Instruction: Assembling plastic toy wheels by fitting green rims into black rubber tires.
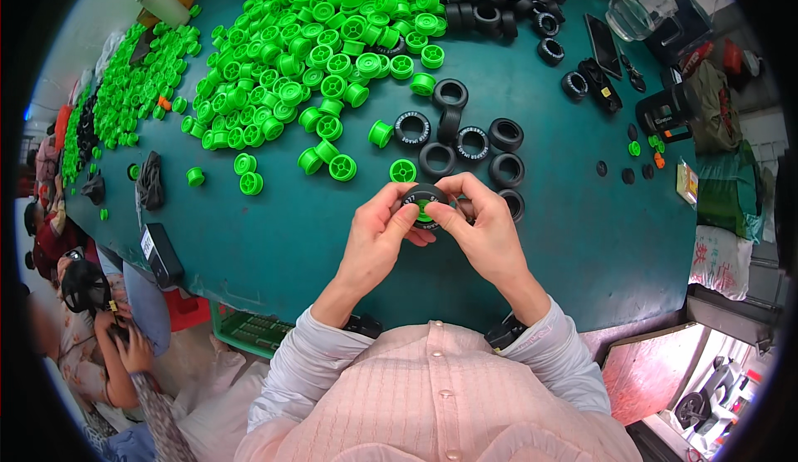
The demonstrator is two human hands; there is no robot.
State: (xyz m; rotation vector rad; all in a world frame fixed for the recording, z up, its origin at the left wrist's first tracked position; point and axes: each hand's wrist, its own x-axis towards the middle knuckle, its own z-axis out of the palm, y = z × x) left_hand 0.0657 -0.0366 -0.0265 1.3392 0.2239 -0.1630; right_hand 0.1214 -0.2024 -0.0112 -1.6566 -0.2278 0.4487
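Close in front of my body, my left hand (374,233) and my right hand (482,229) are both closed around a black toy tire (425,191). A bright green wheel rim (424,212) sits inside the tire, and both thumbs press on it. How far it is seated I cannot tell, as the thumbs cover part of it. Just beyond my fingers lie a loose green rim (403,170) and several black tires (437,159), some flat and one on its edge.
A big heap of green rims (287,63) covers the table's far left, with a heap of black tires (486,0) behind. At the right are a phone (603,44), a clear pitcher (636,13) and a black mug (667,113). Co-workers (116,329) sit along the left.
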